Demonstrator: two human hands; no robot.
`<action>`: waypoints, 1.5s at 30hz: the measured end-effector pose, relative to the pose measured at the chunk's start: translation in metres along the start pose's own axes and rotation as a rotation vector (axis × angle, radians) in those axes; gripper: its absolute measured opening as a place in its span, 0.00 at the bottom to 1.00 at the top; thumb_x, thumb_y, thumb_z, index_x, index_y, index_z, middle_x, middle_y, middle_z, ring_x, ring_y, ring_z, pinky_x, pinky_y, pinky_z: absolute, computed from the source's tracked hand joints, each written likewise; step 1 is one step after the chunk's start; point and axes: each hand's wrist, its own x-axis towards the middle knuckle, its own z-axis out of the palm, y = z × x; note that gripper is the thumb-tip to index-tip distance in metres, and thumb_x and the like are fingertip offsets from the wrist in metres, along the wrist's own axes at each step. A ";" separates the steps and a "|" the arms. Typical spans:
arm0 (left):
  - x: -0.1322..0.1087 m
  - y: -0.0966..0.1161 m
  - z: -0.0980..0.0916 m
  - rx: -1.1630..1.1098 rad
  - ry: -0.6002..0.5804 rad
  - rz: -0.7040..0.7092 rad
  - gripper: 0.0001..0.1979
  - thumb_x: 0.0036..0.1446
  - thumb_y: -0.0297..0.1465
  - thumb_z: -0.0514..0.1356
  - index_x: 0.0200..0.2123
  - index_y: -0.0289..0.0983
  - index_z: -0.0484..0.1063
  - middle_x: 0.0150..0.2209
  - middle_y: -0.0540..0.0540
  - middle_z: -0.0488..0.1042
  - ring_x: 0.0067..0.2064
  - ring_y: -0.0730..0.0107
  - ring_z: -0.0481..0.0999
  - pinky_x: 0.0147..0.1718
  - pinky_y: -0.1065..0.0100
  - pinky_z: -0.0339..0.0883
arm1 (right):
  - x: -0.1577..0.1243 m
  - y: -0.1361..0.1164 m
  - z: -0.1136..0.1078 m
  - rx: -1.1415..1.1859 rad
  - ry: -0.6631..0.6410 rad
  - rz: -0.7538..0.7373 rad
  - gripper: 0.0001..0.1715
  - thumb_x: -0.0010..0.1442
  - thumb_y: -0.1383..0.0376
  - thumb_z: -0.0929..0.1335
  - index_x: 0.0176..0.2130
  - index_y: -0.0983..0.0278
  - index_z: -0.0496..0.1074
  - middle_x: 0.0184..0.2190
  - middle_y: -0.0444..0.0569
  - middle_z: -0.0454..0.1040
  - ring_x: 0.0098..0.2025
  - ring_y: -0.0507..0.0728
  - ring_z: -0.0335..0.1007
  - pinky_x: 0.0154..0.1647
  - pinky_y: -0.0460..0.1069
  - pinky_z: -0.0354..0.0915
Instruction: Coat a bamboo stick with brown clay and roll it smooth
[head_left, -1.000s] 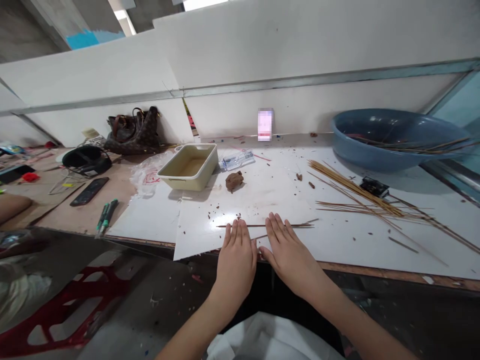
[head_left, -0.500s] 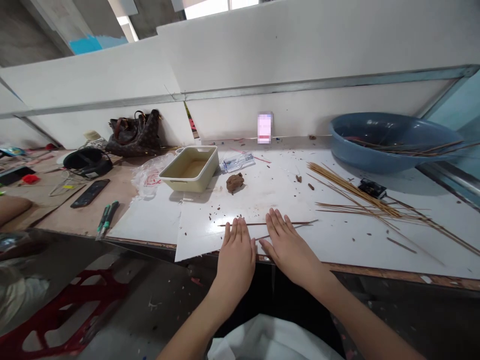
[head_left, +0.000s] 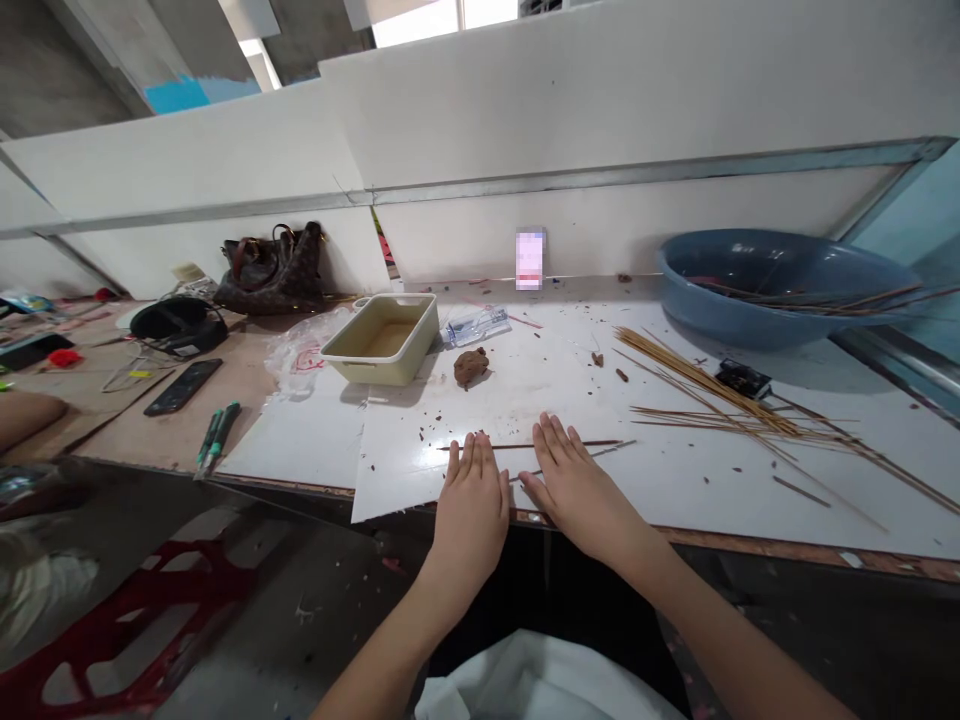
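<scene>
My left hand lies palm down on the white board, fingers stretched out side by side. My right hand rests flat beside it in the same way. A thin dark brown stick runs crosswise at the fingertips of both hands, partly covered by them. A thinner greyish stick passes beneath my right hand, and a short piece shows between the thumbs. Beyond the hands sits a brown clay-like lump, with dark crumbs scattered around it.
A cream basin stands back left, beside a clear plastic bag. On the right lie a bundle of thin bamboo sticks and a large blue bowl holding sticks. Green-handled tools and a dark phone lie left.
Both flat hands have slid very slightly forward, away from the table edge. The brown stick at the fingertips has shifted a little against the greyish one. The other things stay put.
</scene>
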 end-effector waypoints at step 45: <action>0.023 -0.060 -0.047 -0.419 0.117 0.199 0.07 0.71 0.29 0.63 0.44 0.42 0.83 0.45 0.41 0.79 0.51 0.53 0.73 0.49 0.53 0.76 | 0.016 0.037 -0.038 0.040 0.157 -0.170 0.17 0.76 0.69 0.59 0.43 0.65 0.76 0.54 0.63 0.80 0.62 0.64 0.75 0.76 0.70 0.58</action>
